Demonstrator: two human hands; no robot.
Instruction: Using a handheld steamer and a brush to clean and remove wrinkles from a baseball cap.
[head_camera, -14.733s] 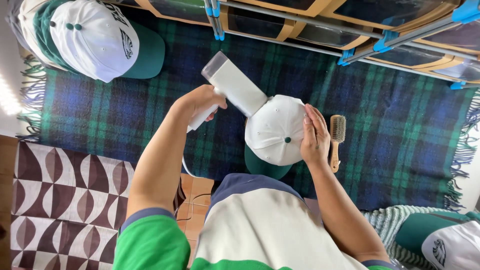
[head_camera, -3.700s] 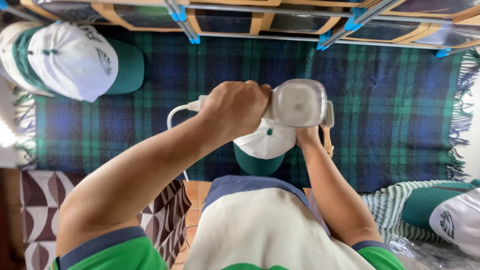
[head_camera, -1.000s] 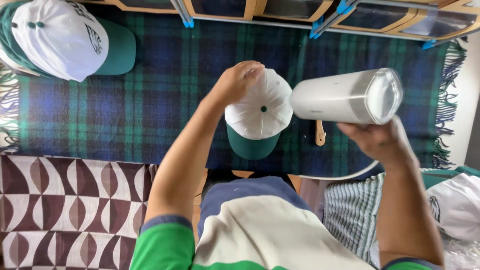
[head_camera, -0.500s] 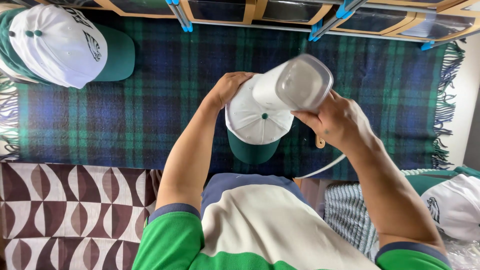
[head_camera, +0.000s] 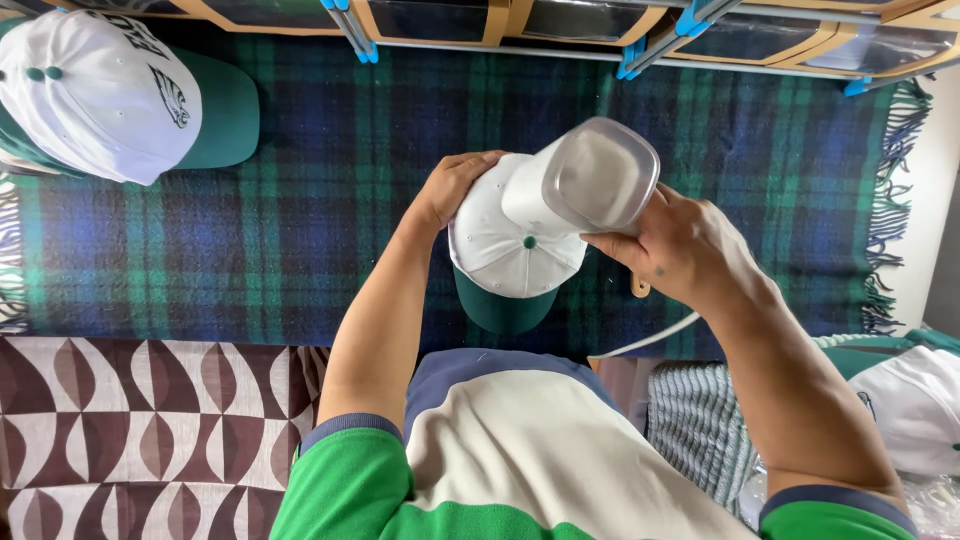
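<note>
Right under the fingers sits a white cap (head_camera: 515, 250) with a dark green brim (head_camera: 497, 307) and a small green button (head_camera: 529, 241) at its crown, the panels meeting there in stitched seams. It rests crown-up on a blue and green plaid blanket (head_camera: 330, 190), the brim toward the person. The left hand (head_camera: 452, 185) is curled over the cap's far left edge, fingers closed on the fabric and holding it. The right hand (head_camera: 685, 250) is wrapped around a white handheld appliance (head_camera: 585, 185) with a rounded square, grey-rimmed end (it looks like a garment steamer, though I cannot tell for sure), fingers gripping its body. The appliance is tilted over the crown, its lower end at or just above the white fabric. A white cord (head_camera: 650, 340) trails below the right wrist. Beyond the left fingers, well apart, lie more white and green caps (head_camera: 100, 95) on the blanket's far corner. Near the right forearm are a striped cloth (head_camera: 700, 430) and another white cap (head_camera: 915, 405).
</note>
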